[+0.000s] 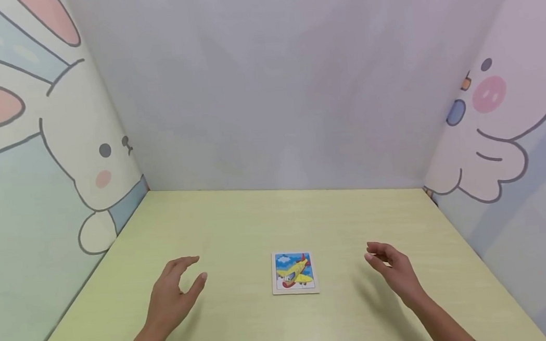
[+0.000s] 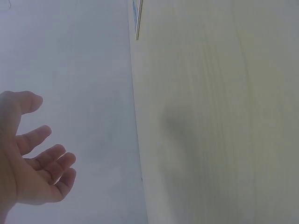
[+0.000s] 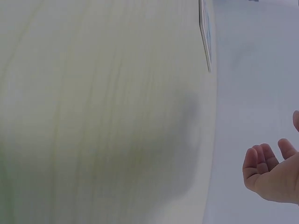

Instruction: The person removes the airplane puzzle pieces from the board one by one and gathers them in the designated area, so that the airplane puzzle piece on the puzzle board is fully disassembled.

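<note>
A small flat picture puzzle or card point(image 1: 294, 273) with a white border lies on the table, showing a yellow airplane on a blue sky. To its left, my left hand point(image 1: 171, 294) hovers above the tabletop, fingers loosely bent and thumb apart, with nothing in it. On the other side my right hand point(image 1: 396, 272) is also raised over the table, its fingers relaxed and holding nothing. Neither hand touches the picture. Each wrist view shows an empty hand, the left point(image 2: 37, 158) and the right point(image 3: 275, 172), with the picture's edge point(image 3: 205, 37) at the top.
The pale yellow wooden table point(image 1: 239, 224) meets a plain grey back wall point(image 1: 268, 87). A side panel with a cartoon rabbit point(image 1: 79, 151) stands at left, another with a white cartoon animal point(image 1: 500, 125) at right.
</note>
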Available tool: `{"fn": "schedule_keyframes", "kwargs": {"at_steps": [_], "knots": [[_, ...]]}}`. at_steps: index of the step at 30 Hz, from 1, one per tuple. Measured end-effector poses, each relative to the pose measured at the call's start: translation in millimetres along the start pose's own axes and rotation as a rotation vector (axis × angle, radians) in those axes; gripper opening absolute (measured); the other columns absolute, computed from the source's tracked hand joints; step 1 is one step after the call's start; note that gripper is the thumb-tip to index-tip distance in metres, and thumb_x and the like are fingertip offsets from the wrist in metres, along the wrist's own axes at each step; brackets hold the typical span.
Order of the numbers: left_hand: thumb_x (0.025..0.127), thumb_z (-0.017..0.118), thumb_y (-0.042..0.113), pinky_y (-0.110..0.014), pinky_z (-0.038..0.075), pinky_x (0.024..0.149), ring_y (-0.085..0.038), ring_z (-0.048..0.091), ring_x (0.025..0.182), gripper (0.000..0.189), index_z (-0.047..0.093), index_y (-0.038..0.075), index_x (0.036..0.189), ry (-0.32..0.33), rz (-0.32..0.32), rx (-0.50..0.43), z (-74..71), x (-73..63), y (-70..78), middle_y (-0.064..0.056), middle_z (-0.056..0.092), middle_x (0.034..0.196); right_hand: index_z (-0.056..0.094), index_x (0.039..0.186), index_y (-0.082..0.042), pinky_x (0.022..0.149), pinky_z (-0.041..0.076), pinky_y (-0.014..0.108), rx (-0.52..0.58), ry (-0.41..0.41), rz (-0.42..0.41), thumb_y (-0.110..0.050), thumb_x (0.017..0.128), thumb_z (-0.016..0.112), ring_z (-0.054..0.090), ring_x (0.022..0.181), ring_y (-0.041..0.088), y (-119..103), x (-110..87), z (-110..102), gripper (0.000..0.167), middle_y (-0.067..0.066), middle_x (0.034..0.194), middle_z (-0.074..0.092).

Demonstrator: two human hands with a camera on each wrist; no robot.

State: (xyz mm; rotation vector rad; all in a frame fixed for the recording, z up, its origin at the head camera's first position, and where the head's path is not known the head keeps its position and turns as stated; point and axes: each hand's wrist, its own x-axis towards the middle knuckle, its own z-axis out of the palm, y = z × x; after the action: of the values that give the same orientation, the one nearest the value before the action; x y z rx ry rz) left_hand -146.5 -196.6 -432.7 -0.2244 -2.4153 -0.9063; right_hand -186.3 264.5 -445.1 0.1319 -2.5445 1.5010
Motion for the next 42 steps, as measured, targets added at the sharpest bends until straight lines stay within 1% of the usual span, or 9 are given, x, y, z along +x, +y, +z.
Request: {"fn": "schedule_keyframes", "kwargs": {"at_steps": [4, 9, 16, 21, 25, 29, 32, 36, 42], "knots": [[0.079, 0.074, 0.017, -0.047, 0.046, 0.072, -0.025, 0.059, 0.098, 0.034, 0.065, 0.011, 0.111, -0.019, 0.001, -0.028, 4.8, -1.4, 7.6, -0.005, 0.059, 0.11, 0.057, 0.119, 0.0, 0.076, 0.044, 0.021, 0.034, -0.025, 0.022, -0.024, 0.091, 0.062, 0.055, 0.094, 0.012, -5, -0.2, 8, 0.038, 0.017, 0.113, 0.058], [0.08, 0.073, 0.018, -0.047, 0.046, 0.074, -0.025, 0.059, 0.098, 0.034, 0.065, 0.012, 0.112, -0.061, -0.023, -0.079, 9.4, 0.9, 15.7, -0.003, 0.059, 0.111, 0.058, 0.117, 0.001, 0.074, 0.046, 0.023, 0.093, -0.042, 0.027, -0.024, 0.089, 0.065, 0.055, 0.092, 0.013, -6, 2.7, 19, 0.038, 0.019, 0.111, 0.059], [0.08, 0.074, 0.02, -0.045, 0.047, 0.072, -0.021, 0.059, 0.096, 0.034, 0.064, 0.013, 0.112, -0.106, -0.034, -0.121, 16.0, 1.4, 26.1, -0.001, 0.059, 0.111, 0.057, 0.115, 0.004, 0.073, 0.048, 0.025, 0.165, -0.096, 0.062, -0.02, 0.087, 0.067, 0.055, 0.093, 0.019, -10, 0.6, 35, 0.039, 0.02, 0.11, 0.058], [0.08, 0.074, 0.02, -0.046, 0.046, 0.076, -0.02, 0.058, 0.098, 0.035, 0.063, 0.014, 0.113, -0.158, -0.025, -0.176, 27.2, 4.0, 33.7, 0.001, 0.059, 0.111, 0.057, 0.116, 0.004, 0.073, 0.048, 0.025, 0.178, -0.112, 0.111, -0.017, 0.086, 0.068, 0.055, 0.094, 0.022, -11, 3.5, 47, 0.038, 0.018, 0.11, 0.059], [0.078, 0.075, 0.018, -0.045, 0.046, 0.078, -0.017, 0.057, 0.097, 0.035, 0.064, 0.014, 0.111, -0.2, -0.021, -0.195, 35.2, 4.3, 41.6, 0.004, 0.06, 0.11, 0.057, 0.116, 0.004, 0.073, 0.049, 0.025, 0.176, -0.139, 0.139, -0.015, 0.087, 0.067, 0.055, 0.095, 0.022, -14, 4.8, 55, 0.037, 0.016, 0.11, 0.059], [0.077, 0.075, 0.019, -0.043, 0.046, 0.077, -0.017, 0.056, 0.095, 0.034, 0.065, 0.014, 0.109, -0.226, -0.025, -0.188, 41.6, 6.2, 47.4, 0.005, 0.06, 0.107, 0.057, 0.116, 0.004, 0.072, 0.049, 0.025, 0.195, -0.146, 0.14, -0.013, 0.086, 0.067, 0.055, 0.096, 0.025, -19, 7.0, 61, 0.036, 0.017, 0.109, 0.059], [0.078, 0.075, 0.02, -0.042, 0.046, 0.077, -0.018, 0.057, 0.095, 0.032, 0.066, 0.014, 0.109, -0.241, -0.024, -0.175, 46.6, 9.1, 48.0, 0.005, 0.06, 0.107, 0.057, 0.116, 0.004, 0.073, 0.049, 0.025, 0.197, -0.149, 0.133, -0.014, 0.086, 0.068, 0.055, 0.096, 0.025, -21, 10.0, 64, 0.036, 0.017, 0.109, 0.059], [0.08, 0.074, 0.021, -0.041, 0.046, 0.077, -0.02, 0.057, 0.095, 0.032, 0.065, 0.013, 0.109, -0.277, -0.022, -0.172, 54.1, 12.9, 47.4, 0.003, 0.06, 0.107, 0.058, 0.115, 0.003, 0.074, 0.048, 0.024, 0.184, -0.156, 0.127, -0.014, 0.085, 0.069, 0.055, 0.097, 0.024, -22, 14.2, 70, 0.036, 0.016, 0.109, 0.059], [0.08, 0.073, 0.023, -0.043, 0.047, 0.077, -0.024, 0.057, 0.094, 0.031, 0.066, 0.01, 0.108, -0.32, -0.015, -0.211, 64.4, 14.7, 50.1, 0.001, 0.061, 0.105, 0.058, 0.114, 0.004, 0.076, 0.047, 0.024, 0.171, -0.17, 0.088, -0.012, 0.085, 0.069, 0.056, 0.097, 0.024, -23, 20.5, 79, 0.035, 0.016, 0.108, 0.06]]}}
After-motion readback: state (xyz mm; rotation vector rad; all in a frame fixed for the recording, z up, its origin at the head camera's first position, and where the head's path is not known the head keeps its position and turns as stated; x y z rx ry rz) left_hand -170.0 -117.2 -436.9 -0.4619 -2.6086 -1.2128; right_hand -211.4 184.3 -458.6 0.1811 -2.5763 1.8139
